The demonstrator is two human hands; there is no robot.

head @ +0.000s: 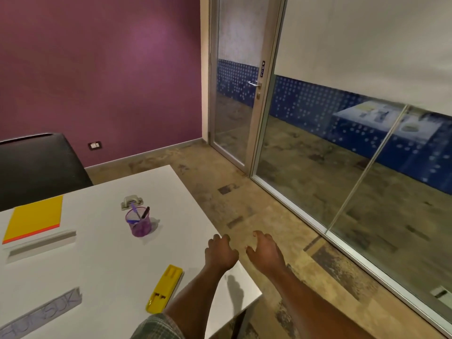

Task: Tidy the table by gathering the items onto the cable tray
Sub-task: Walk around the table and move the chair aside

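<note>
Both hands are held open and empty past the counter (102,260) edge. The yellow case (164,288) is seen just behind-left of the left hand (220,253), nearer it than the right hand (265,253), long axis running toward the cup (138,222).

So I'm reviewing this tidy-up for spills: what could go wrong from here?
The purple pen cup stands upright with loose pens; a hasty grab might tip it. The yellow case lies beside the left forearm, near the table edge, so a sweep could knock it off. Both hands, left hand and right hand, are empty.
</note>
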